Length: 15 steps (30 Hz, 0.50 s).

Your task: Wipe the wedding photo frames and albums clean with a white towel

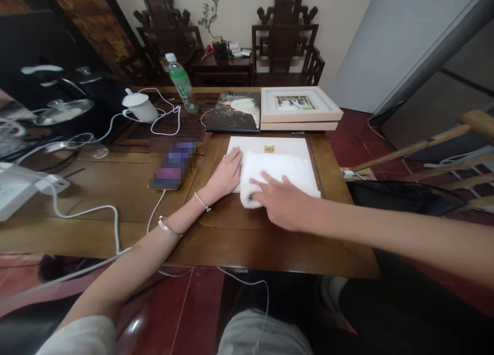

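Observation:
A folded, fluffy white towel [283, 164] lies across a flat white album-like case [239, 142], which carries a small gold emblem [269, 149]. My right hand [283, 203] grips the towel from its near side, fingers spread over the top and one at the rolled left fold. Beneath the towel, much of the case is hidden. My left hand [227, 172] rests on the case's left edge beside the towel, its fingers stretched out. It holds nothing.
Behind the case are stacked framed pictures [270, 110] and a dark photo panel [227, 110]. A phone [173, 164] on a cable lies left, with a green bottle [183, 82], lidded white cup [139, 106], glass [88, 145] and power strip [19, 190] farther off.

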{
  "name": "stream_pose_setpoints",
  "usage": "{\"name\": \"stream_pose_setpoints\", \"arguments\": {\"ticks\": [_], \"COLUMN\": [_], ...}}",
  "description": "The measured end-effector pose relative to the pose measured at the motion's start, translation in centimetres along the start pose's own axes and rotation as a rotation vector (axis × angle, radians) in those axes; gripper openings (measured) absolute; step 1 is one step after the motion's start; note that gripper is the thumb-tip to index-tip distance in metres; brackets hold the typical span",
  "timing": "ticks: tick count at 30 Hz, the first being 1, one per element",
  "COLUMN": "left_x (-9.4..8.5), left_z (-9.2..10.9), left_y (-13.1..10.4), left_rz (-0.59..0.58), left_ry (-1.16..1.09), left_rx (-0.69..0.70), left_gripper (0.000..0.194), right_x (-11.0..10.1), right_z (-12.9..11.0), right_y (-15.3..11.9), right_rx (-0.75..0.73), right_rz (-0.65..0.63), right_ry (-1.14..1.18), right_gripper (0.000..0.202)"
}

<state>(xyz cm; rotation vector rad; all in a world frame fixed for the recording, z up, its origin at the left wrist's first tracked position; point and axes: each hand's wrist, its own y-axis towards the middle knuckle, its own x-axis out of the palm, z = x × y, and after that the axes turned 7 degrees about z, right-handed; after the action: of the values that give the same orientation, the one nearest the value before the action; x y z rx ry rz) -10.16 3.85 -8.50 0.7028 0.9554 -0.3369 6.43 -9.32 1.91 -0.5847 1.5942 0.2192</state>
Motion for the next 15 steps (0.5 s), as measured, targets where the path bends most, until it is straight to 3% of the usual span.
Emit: {"name": "stream_pose_setpoints", "arguments": {"ticks": [8,11,15], "left_x": [0.0,-0.1,-0.1], "left_z": [0.1,0.0,-0.7], "left_y": [-0.2,0.0,0.6], "left_rz": [0.014,0.044,0.135], "left_ry": [-0.032,-0.092,-0.246], "left_rx": [0.000,-0.032,-0.213], "left_gripper": [0.049,0.048,0.053], "right_x": [-0.5,-0.3,0.3], "right_z": [5.3,4.9,2.3], "right_y": [6.8,8.2,8.2], "right_rx": [0.123,0.154,0.155], "right_rz": [0.128,0.135,0.147], "right_ry": [-0.195,-0.252,-0.282], "right_gripper": [0.061,0.054,0.045]}}
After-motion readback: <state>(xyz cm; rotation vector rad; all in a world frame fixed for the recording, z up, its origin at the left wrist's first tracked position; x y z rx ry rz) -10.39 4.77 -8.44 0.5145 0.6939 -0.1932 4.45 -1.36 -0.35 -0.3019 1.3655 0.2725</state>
